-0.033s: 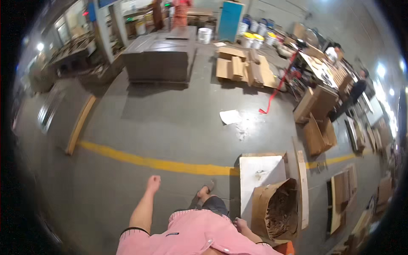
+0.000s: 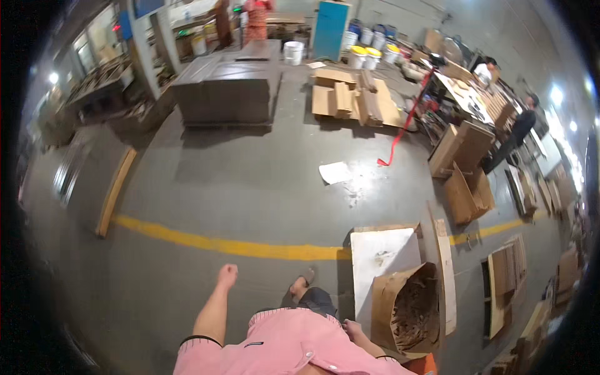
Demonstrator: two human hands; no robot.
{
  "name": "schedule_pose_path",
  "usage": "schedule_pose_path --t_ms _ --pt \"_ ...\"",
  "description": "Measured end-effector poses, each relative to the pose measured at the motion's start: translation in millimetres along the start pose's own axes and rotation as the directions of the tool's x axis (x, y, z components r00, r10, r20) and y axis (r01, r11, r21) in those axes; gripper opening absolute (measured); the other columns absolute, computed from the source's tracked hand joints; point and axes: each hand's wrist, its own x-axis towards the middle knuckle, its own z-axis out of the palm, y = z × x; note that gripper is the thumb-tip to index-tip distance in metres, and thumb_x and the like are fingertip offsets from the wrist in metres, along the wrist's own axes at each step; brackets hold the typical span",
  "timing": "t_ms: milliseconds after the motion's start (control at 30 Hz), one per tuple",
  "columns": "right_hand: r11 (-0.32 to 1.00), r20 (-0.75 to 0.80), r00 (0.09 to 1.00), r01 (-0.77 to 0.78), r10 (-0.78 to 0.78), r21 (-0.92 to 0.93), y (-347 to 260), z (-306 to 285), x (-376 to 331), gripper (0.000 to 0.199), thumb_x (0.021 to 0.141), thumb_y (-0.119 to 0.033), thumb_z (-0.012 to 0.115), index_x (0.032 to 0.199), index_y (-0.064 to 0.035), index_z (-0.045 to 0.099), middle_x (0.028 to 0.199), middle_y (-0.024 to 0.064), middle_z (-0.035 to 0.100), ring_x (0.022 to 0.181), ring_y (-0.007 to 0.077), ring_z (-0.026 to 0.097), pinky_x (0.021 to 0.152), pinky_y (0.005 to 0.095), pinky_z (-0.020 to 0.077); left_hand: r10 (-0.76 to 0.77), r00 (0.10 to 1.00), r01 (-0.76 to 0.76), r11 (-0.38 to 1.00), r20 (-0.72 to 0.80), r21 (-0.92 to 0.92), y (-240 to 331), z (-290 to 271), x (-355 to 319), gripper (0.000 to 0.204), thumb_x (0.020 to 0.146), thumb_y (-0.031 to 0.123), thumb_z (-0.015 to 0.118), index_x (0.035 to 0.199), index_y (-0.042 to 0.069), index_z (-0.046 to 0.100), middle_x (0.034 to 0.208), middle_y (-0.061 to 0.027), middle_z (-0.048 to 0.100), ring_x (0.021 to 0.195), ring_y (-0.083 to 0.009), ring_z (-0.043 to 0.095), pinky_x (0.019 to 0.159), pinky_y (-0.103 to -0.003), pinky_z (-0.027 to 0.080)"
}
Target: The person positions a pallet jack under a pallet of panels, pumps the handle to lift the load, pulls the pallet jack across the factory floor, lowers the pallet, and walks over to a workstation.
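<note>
My left hand swings out in front of me over the grey concrete floor, fingers curled into a fist with nothing in it. My right hand hangs low by my hip, next to an open brown cardboard box filled with wood scraps. How its fingers are set is too small to make out. One sandalled foot steps forward just short of a yellow floor line. A white board lies flat beyond the box.
A pallet of dark stacked boards stands ahead, with flattened cardboard and white buckets beyond. A paper sheet, a red strap and a wooden plank lie on the floor. Open cartons and a seated person are at right.
</note>
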Motion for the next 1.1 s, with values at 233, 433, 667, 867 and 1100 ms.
schedule_pose_path --t_ms 233,433,667,867,1100 --pt "0.986 0.004 0.988 0.155 -0.155 0.057 -192.4 80.7 16.7 0.019 0.094 -0.027 0.059 0.087 -0.0094 0.062 0.071 -0.0002 0.057 0.057 0.0109 0.052 0.045 0.0285 0.0375 -0.441 0.833 0.340 0.884 0.333 0.322 39.0 107.4 42.4 0.036 0.093 0.036 0.058 0.100 0.002 0.068 0.086 -0.0072 0.070 0.074 -0.0172 0.065 0.058 -0.034 0.048" --pt "0.944 -0.094 0.940 0.331 -0.329 0.000 -421.4 117.0 45.6 0.028 0.095 -0.031 0.055 0.111 -0.0088 0.063 0.097 0.0052 0.069 0.073 0.0146 0.064 0.057 0.0283 0.0452 -0.601 0.738 0.437 0.772 0.307 0.461 77.8 134.0 158.7 0.038 0.094 0.037 0.057 0.106 0.003 0.068 0.092 -0.0078 0.071 0.073 -0.0185 0.068 0.053 -0.035 0.045" --pt "0.972 -0.252 0.941 0.236 -0.225 0.014 -537.7 144.9 89.7 0.034 0.094 -0.034 0.055 0.118 -0.0104 0.062 0.108 0.0066 0.070 0.088 0.0189 0.067 0.068 0.0353 0.0484 -0.586 0.701 0.350 0.780 0.407 0.519 192.6 226.5 374.8 0.032 0.095 0.036 0.054 0.107 0.008 0.064 0.094 -0.0045 0.070 0.071 -0.0165 0.066 0.053 -0.033 0.046" --pt "0.980 -0.345 0.917 0.184 -0.198 -0.073 -594.1 199.3 122.9 0.032 0.091 -0.037 0.059 0.100 -0.0087 0.071 0.090 0.0052 0.071 0.071 0.0144 0.066 0.055 0.0302 0.0469 -0.393 0.775 0.167 0.882 0.494 0.441 363.0 315.4 537.2 0.029 0.095 0.030 0.050 0.105 0.003 0.056 0.086 -0.0109 0.063 0.064 -0.0208 0.062 0.043 -0.030 0.040" --pt "0.974 -0.407 0.913 0.121 -0.034 0.190 -662.9 230.9 150.2 0.032 0.091 -0.040 0.061 0.091 -0.0090 0.071 0.079 0.0029 0.069 0.066 0.0109 0.064 0.049 0.0284 0.0431 -0.301 0.764 -0.003 0.883 0.570 0.470 524.2 430.0 673.1 0.030 0.097 0.028 0.052 0.114 0.004 0.052 0.096 -0.0106 0.063 0.069 -0.0208 0.063 0.044 -0.028 0.040"
